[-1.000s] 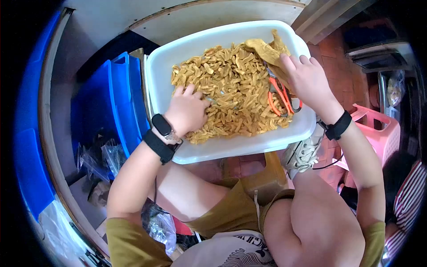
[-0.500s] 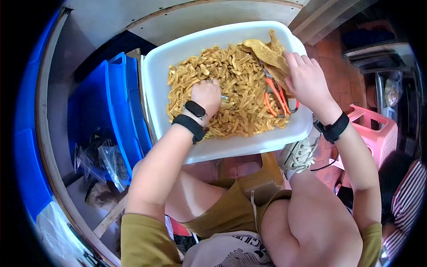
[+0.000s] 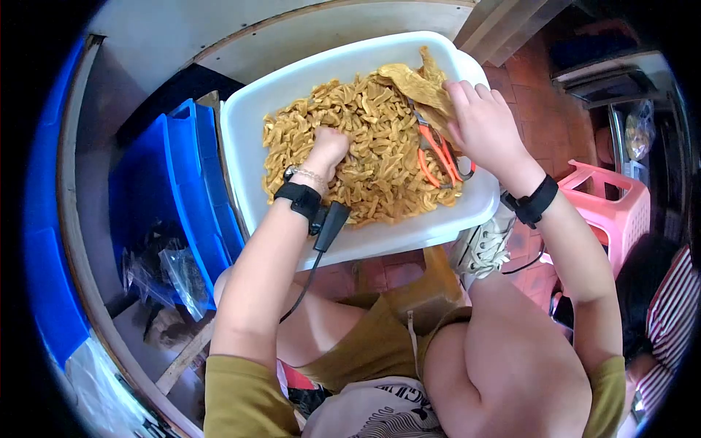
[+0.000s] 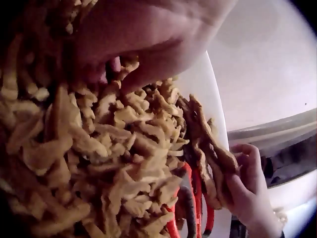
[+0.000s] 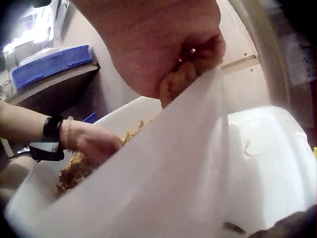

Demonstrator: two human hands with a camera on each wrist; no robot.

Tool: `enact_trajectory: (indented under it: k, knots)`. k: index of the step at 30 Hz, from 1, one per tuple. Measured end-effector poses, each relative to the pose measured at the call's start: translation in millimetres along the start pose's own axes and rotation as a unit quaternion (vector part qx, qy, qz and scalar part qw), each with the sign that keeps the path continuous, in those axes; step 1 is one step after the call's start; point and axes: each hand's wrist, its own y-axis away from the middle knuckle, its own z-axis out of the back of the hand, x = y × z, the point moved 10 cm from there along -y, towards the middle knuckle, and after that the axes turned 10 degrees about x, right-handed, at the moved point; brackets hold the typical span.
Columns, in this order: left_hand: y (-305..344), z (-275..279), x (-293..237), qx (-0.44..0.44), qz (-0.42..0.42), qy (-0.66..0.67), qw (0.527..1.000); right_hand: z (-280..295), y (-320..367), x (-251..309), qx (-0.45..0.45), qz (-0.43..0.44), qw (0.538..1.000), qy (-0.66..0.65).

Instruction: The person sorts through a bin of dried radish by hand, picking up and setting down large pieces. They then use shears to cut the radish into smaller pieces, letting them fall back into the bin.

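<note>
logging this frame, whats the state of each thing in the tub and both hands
tub, upright, nearly full
strips, loose heap
left hand, fingers curled into the strips, gripping some
large piece, held up over the far right corner
right hand, pinching the large piece
scissors, lying on the strips, blades mostly hidden under the large piece

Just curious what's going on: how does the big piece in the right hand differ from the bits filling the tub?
The big piece is one long wrinkled sheet; the bits are short strips. The big piece is gripped by the right hand at one corner; the bits lie heaped in the tub, the left hand dug into them. Both are yellow-brown.
</note>
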Motion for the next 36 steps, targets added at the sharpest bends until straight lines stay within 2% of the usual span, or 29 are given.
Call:
enact_trajectory:
  k: [6, 8, 10, 12, 13, 14, 16, 17, 20, 21, 22, 24, 25, 26, 28, 29, 30, 31, 32, 33, 36]
  knots:
    - [46, 23, -25, -0.064, -0.09, 0.002, 0.994, 1, 0, -2, 0.003, -0.009, 1.0, -0.002]
    - [79, 21, -58, -0.029, -0.203, -0.089, 0.975, 6, 2, 2, -0.012, 0.017, 1.0, -0.002]
    - [95, 26, -65, -0.014, -0.225, -0.066, 0.972, 4, 3, 0, 0.013, -0.003, 0.999, -0.03]
    - [118, 54, -90, -0.094, -0.351, -0.099, 0.926, 3, 1, -3, 0.033, -0.021, 0.998, -0.057]
    - [133, 59, -101, -0.135, -0.337, -0.158, 0.918, 0, 0, -3, 0.04, -0.023, 0.997, -0.067]
    - [133, 58, -100, -0.135, -0.338, -0.159, 0.918, -1, 0, -3, 0.047, -0.024, 0.996, -0.077]
    - [122, 35, -90, -0.077, -0.305, -0.315, 0.896, -1, 1, -1, 0.053, -0.029, 0.996, -0.071]
    - [113, 29, -79, -0.08, -0.257, -0.358, 0.894, -2, 1, -2, 0.06, -0.035, 0.996, -0.064]
    - [98, -2, -76, -0.112, -0.293, -0.547, 0.776, -4, 4, -3, 0.049, -0.039, 0.996, -0.057]
    - [93, -11, -75, -0.126, -0.28, -0.596, 0.742, -6, 6, -5, 0.05, -0.042, 0.996, -0.056]
    - [89, -18, -74, -0.124, -0.282, -0.596, 0.741, -3, 7, -2, 0.029, -0.025, 0.998, -0.053]
    - [82, -17, -68, -0.187, -0.197, -0.611, 0.743, -1, 10, -1, 0.011, -0.009, 0.999, -0.051]
    - [70, -16, -64, -0.182, -0.153, -0.622, 0.746, 0, 10, -1, 0.012, -0.01, 0.998, -0.053]
    - [67, -22, -64, -0.181, -0.151, -0.624, 0.745, -1, 10, -1, 0.014, -0.01, 0.998, -0.056]
    - [65, -18, -66, -0.2, -0.148, -0.547, 0.8, -1, 10, 0, 0.005, -0.009, 0.998, -0.062]
    - [70, -18, -71, -0.22, -0.178, -0.564, 0.776, 0, 10, 0, -0.004, -0.008, 0.998, -0.066]
    - [71, -15, -72, -0.22, -0.177, -0.567, 0.774, 0, 10, -1, -0.006, -0.009, 0.998, -0.068]
    - [73, -1, -70, -0.203, -0.212, -0.395, 0.871, 0, 11, -1, -0.007, -0.006, 0.998, -0.059]
    - [73, 11, -63, -0.178, -0.239, -0.206, 0.932, -1, 12, -1, -0.008, -0.003, 0.999, -0.048]
    - [78, 14, -69, -0.177, -0.274, -0.177, 0.929, -1, 12, -1, -0.007, -0.003, 0.999, -0.049]
    - [104, 23, -65, -0.183, -0.302, -0.147, 0.924, 0, 12, 0, -0.012, 0.003, 0.999, -0.05]
